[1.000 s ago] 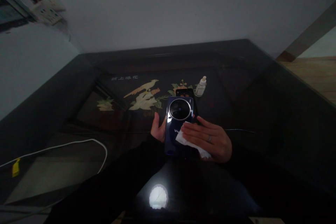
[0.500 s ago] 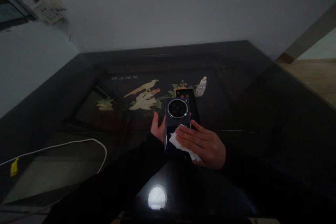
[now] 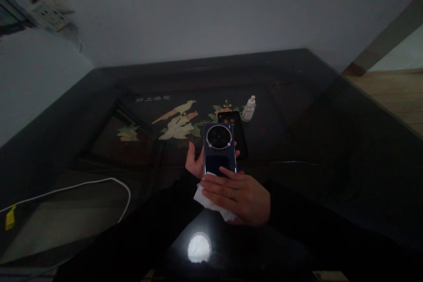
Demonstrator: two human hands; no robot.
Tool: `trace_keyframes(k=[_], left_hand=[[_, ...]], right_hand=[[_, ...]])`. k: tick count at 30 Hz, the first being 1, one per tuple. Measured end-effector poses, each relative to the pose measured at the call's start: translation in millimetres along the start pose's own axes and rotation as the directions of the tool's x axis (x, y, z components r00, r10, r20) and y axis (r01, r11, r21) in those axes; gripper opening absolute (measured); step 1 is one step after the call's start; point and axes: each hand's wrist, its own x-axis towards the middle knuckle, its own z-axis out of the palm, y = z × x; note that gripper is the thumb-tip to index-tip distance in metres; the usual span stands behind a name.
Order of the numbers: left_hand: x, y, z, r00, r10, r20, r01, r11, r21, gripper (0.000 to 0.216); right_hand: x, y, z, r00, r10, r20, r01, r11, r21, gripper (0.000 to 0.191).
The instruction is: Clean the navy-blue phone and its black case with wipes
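A dark blue smartphone [image 3: 218, 156], its back with a large round camera facing up, rests in my left hand [image 3: 195, 163]. That hand is closed around it from beneath, thumb at the left edge and fingertips showing at the right. My right hand [image 3: 243, 196], with a ring on one finger, presses a white tissue [image 3: 211, 200] against the phone's lower end, which it covers. Just behind the phone lies a black phone case [image 3: 241, 136] on the table. A small white dropper bottle [image 3: 249, 109] stands to the right of the case.
The glossy black table [image 3: 297, 110] bears a bird-and-flower picture [image 3: 178, 128] and reflects a round light. A white cable [image 3: 89, 181] with a yellow tag [image 3: 10, 218] runs at the left. Wall sockets [image 3: 49, 9] are at the upper left; a wall stands behind the table.
My right hand has slid the tissue down and leftward to the phone's lower end. My left hand still holds the phone. The whole view has shifted slightly.
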Motion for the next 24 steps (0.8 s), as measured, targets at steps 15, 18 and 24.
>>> trace_keyframes(k=[15,18,24], left_hand=[[1,3,-1,0.995,0.103,-0.008,-0.103,0.994,0.020,0.081],[0,1,3,0.998,0.059,-0.034,-0.058,0.998,0.020,0.086],[-3,-2,5,1.000,0.010,-0.026,-0.009,1.000,0.008,0.083]], right_hand=[[-21,27,-3,0.951,-0.142,-0.275,0.161,0.986,0.046,0.053],[-22,35,-12,0.966,-0.026,-0.257,0.031,0.999,0.016,0.048],[-15,28,-10,0.976,0.042,-0.213,-0.058,0.996,-0.073,0.047]])
